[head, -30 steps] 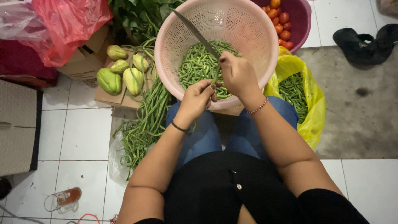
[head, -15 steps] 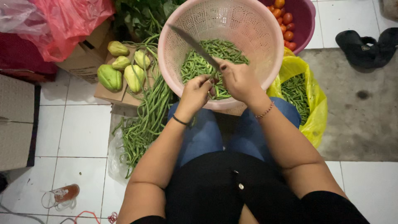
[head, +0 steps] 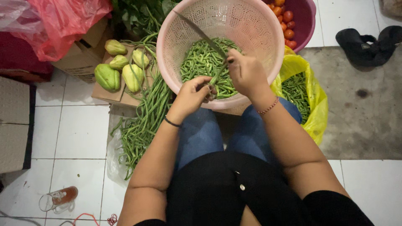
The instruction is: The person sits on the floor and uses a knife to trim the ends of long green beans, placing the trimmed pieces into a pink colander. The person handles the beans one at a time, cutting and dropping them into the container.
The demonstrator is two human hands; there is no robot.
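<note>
Long beans are pinched in the left hand over the near rim of a pink colander, fingers curled shut around them. Just beside it, the right hand is closed on a knife, the blade slanting up and away across the colander. Cut bean pieces lie in the colander. Uncut beans sprawl on the floor at left, near green chayotes; a yellow bag of beans sits at right.

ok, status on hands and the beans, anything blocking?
Right hand grips knife, blade over pink colander. Left hand pinches long bean at the rim. Cut beans inside. Nothing blocking.
</note>
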